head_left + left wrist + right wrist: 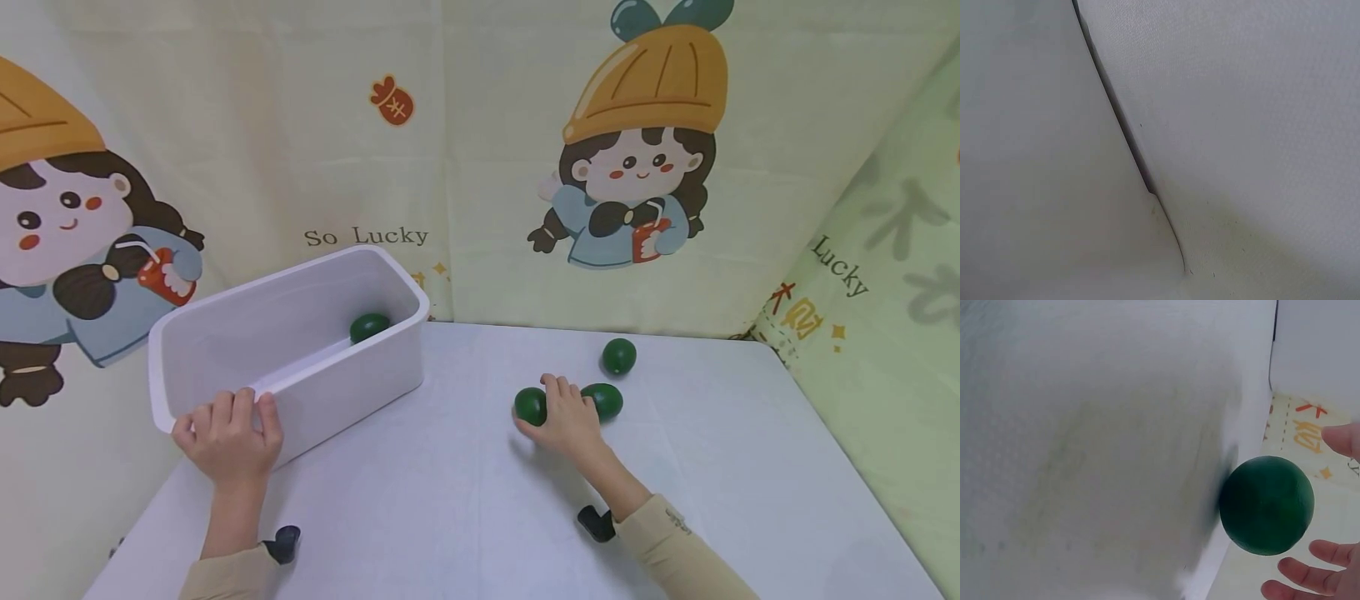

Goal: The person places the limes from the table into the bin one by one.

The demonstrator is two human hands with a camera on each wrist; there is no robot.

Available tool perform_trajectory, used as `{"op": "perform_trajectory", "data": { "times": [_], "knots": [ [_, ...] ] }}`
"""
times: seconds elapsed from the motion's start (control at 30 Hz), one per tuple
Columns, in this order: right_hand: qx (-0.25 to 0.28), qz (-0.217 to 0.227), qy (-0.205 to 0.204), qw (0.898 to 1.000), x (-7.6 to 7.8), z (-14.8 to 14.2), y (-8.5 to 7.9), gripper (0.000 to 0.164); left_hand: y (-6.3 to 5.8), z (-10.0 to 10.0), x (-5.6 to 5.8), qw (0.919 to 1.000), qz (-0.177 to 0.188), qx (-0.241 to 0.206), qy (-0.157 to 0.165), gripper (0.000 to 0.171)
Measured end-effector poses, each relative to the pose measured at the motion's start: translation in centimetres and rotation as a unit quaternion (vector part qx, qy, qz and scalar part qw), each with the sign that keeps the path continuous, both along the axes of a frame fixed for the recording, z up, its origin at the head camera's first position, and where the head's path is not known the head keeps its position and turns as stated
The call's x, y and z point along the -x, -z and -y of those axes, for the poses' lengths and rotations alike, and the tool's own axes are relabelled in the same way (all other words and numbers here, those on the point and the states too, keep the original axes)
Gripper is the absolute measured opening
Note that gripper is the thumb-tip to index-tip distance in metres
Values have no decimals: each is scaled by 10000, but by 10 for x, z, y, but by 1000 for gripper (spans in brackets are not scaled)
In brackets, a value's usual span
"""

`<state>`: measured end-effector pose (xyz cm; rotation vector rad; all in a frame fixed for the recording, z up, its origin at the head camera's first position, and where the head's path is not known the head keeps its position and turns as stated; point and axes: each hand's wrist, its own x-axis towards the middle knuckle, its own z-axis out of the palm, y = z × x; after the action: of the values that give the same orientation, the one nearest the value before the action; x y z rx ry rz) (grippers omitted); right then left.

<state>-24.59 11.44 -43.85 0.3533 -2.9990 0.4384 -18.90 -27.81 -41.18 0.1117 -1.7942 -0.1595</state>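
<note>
My left hand grips the near rim of a long white plastic bin by its left corner, fingers over the edge. One dark green, glossy, egg-shaped fruit lies inside the bin. Over the table, my right hand is spread around another green fruit. In the right wrist view that fruit sits between thumb and fingers, with gaps around it. A third fruit, partly hidden, lies just right of the hand, and one more fruit is behind it.
A white cloth covers the table. The bin stands at the back left, close to a printed curtain along the table's back edge. Each wrist carries a small black camera. The left wrist view holds mostly plain pale surfaces.
</note>
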Motion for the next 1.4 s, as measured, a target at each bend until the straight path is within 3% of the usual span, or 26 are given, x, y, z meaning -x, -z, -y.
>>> {"op": "perform_trajectory", "data": {
  "times": [0.73, 1.4],
  "knots": [
    [-252, 233, 228, 9991, -3, 1, 13, 80, 2, -1, -4, 9996, 290, -22, -11, 42],
    [-250, 473, 308, 9981, -4, 1, 16, 77, 2, 0, -1, 10000, 6, 4, -58, 43]
  ]
}}
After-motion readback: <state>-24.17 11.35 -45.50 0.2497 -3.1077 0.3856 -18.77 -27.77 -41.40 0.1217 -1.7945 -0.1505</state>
